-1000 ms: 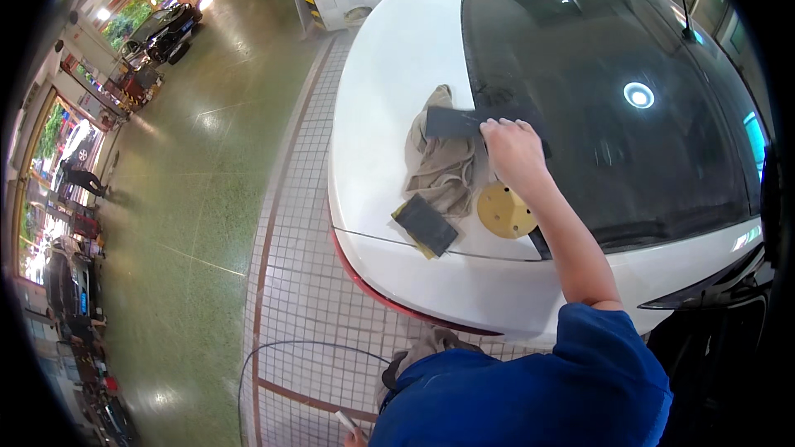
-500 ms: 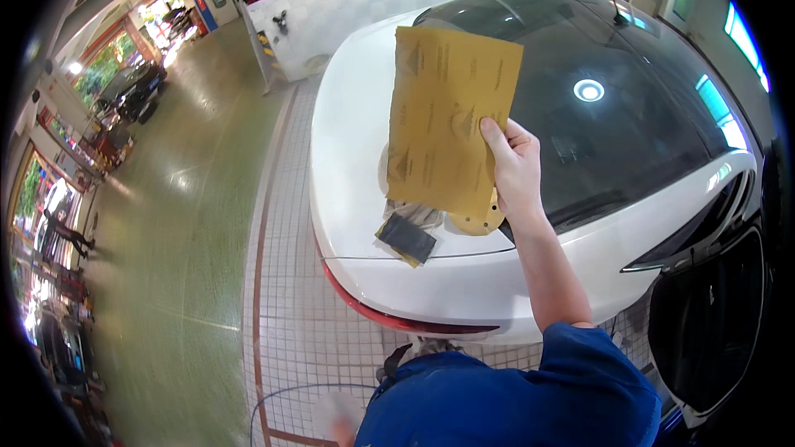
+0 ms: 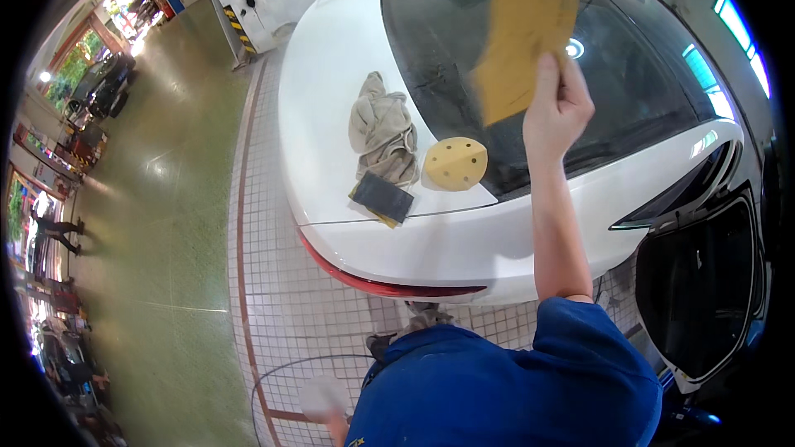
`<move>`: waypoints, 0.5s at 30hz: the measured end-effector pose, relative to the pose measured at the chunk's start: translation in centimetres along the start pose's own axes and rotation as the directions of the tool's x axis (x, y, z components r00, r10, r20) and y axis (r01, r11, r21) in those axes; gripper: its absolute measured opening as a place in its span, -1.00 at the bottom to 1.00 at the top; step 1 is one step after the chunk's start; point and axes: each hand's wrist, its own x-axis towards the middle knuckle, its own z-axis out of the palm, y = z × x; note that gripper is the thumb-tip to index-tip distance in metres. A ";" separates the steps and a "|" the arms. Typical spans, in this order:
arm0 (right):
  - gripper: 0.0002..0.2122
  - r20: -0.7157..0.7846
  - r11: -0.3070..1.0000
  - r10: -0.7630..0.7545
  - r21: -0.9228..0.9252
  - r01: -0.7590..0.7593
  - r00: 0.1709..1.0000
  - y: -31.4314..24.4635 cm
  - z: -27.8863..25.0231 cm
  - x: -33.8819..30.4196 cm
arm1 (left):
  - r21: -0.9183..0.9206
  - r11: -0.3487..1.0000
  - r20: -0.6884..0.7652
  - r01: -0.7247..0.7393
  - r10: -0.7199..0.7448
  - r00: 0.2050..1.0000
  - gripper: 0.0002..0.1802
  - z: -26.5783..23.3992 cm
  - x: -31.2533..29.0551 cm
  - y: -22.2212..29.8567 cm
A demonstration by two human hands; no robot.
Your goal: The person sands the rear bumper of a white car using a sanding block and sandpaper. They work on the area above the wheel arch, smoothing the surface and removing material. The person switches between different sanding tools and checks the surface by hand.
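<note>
My right hand is raised over the rear window of a white car and grips a yellow-brown sandpaper sheet by its lower edge; the sheet is blurred. Below it on the white boot lid lie a round yellow sanding disc with holes, a dark sanding block and a crumpled beige cloth. My left hand shows only as a sliver at the bottom edge, beside a pale blurred object; its grip is not clear.
The car's door stands open at the right. A thin hose loops on the tiled floor behind the bumper. A dark car is parked far left, and a person stands at the left edge.
My right hand picked the sandpaper sheet off the boot lid and raised it higher and to the right, over the rear window. The cloth, block and disc stayed put.
</note>
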 end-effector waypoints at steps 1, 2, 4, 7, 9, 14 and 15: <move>-0.74 -0.050 0.985 -0.144 -0.103 0.138 0.988 0.5 0.3 0.3 | -0.012 0.999 0.001 0.048 -0.048 0.999 -0.46 0.6 -1.7 -0.7; -0.73 -0.085 0.939 -0.294 -0.214 0.271 0.952 1.3 0.4 0.7 | -0.021 0.996 0.002 0.092 -0.092 0.996 -0.45 1.4 -3.2 -1.4; -0.70 0.066 0.803 -0.512 -0.318 0.504 0.857 3.1 1.6 1.0 | -0.035 0.984 0.005 0.175 -0.175 0.985 -0.44 3.1 -6.0 -2.6; -0.59 0.470 0.730 -0.400 -0.356 0.584 0.787 7.8 3.6 -0.6 | -0.064 0.963 0.012 0.261 -0.261 0.965 -0.43 6.0 -9.5 -3.5; -0.49 0.729 0.700 -0.125 -0.416 0.581 0.673 10.5 4.4 -2.9 | -0.092 0.947 -0.004 0.308 -0.310 0.951 -0.42 7.3 -11.9 -4.2; -0.42 0.894 0.848 0.287 -0.404 0.343 0.343 8.0 2.4 -6.3 | -0.170 0.899 -0.042 0.403 -0.415 0.909 -0.40 9.0 -16.9 -5.6; -0.42 0.912 0.837 0.287 -0.388 0.386 0.293 7.5 1.5 -6.7 | -0.186 0.894 -0.043 0.407 -0.421 0.906 -0.39 9.2 -17.8 -5.9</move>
